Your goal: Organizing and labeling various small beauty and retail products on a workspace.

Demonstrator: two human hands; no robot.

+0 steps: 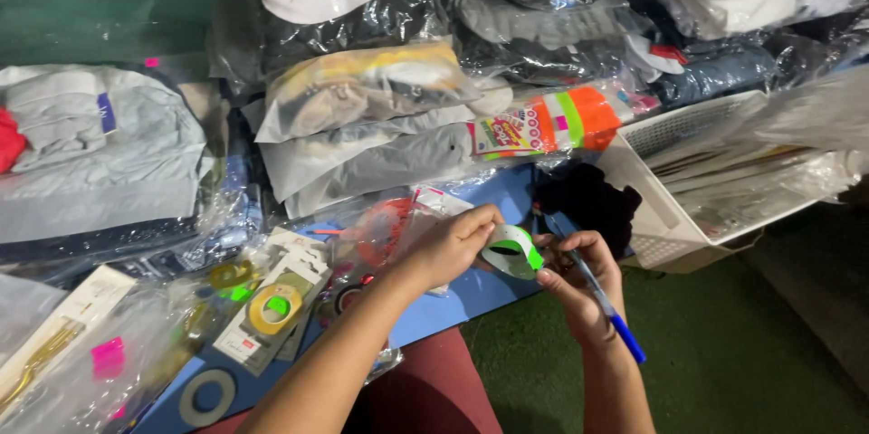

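My left hand (450,245) pinches the upper edge of a small roll of bright green sticker tape on white backing (513,251). My right hand (579,282) holds the same roll from the right side and also grips a blue pen (599,298), which slants down to the right across the palm. Both hands meet above the front edge of a blue surface (434,311). My forearms reach in from the bottom of the view.
Clear bags of folded clothing (380,104) are stacked behind. A packet of orange and green tape rolls (552,122) lies beside a white plastic basket (674,176). Carded yellow tape rolls (272,307) and a loose tape ring (207,397) lie at left. Green flooring (724,352) is at right.
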